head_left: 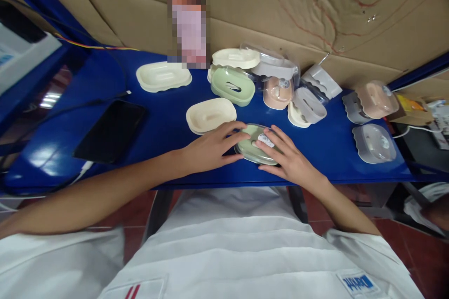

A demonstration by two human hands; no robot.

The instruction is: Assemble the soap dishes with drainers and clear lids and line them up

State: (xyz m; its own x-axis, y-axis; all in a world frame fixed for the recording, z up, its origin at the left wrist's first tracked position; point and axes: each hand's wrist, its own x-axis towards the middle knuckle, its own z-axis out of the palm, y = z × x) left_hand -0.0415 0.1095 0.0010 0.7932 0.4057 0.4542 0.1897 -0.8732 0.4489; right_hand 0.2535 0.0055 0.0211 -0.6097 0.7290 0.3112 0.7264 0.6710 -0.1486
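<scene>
A green soap box [250, 149] with a clear lid and a white oval label lies near the front edge of the blue table. My left hand [205, 152] grips its left end, fingers on the far rim and thumb at the near side. Across the right part of the lid spread the fingers of my right hand [289, 156], its thumb along the near edge, so the box is held between both hands. Just beyond my left hand sits a cream soap tray [210, 114]. Farther back is a green tray [232, 86] with a slot in its middle.
A white tray [163, 76] and a black phone [110, 131] with cables are at left. Behind the hands, several pieces cluster, including a peach box [277, 93] and a grey tray [308, 104]. Lidded boxes, peach [375, 98] and grey [374, 144], stand at right. Brown cardboard [245, 4] backs the table.
</scene>
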